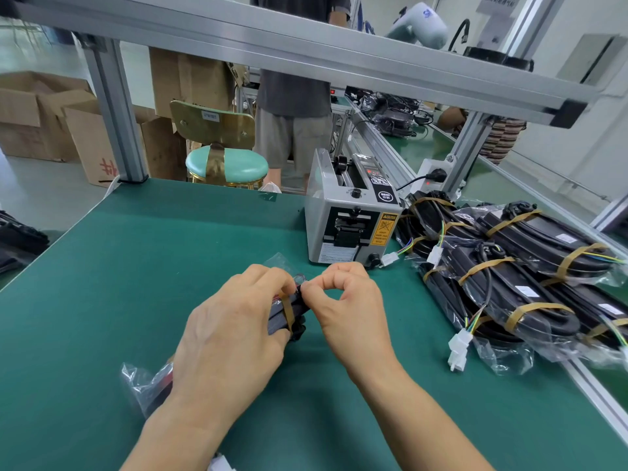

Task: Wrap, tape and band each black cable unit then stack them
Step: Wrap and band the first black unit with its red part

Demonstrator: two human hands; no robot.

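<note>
Both hands (234,338) (350,307) pinch the cable unit (289,316) over green mat (136,266) (factory bench).

A green tabletop (142,253) with an aluminium edge rail carries everything. At its far middle stands a grey tape dispenser (350,226) with a yellow caution label on its front. To the right of it, along the right edge, lies a stack of banded cable units (530,277), black, wrapped in clear plastic and bound with tan rubber bands; white connectors (458,348) on coloured wires stick out of them toward the middle. In the near middle lies one black cable unit (289,314) in clear plastic, a tan band around it, partly covered by hands. A small piece of clear tape (268,197) sits near the far edge.
</note>
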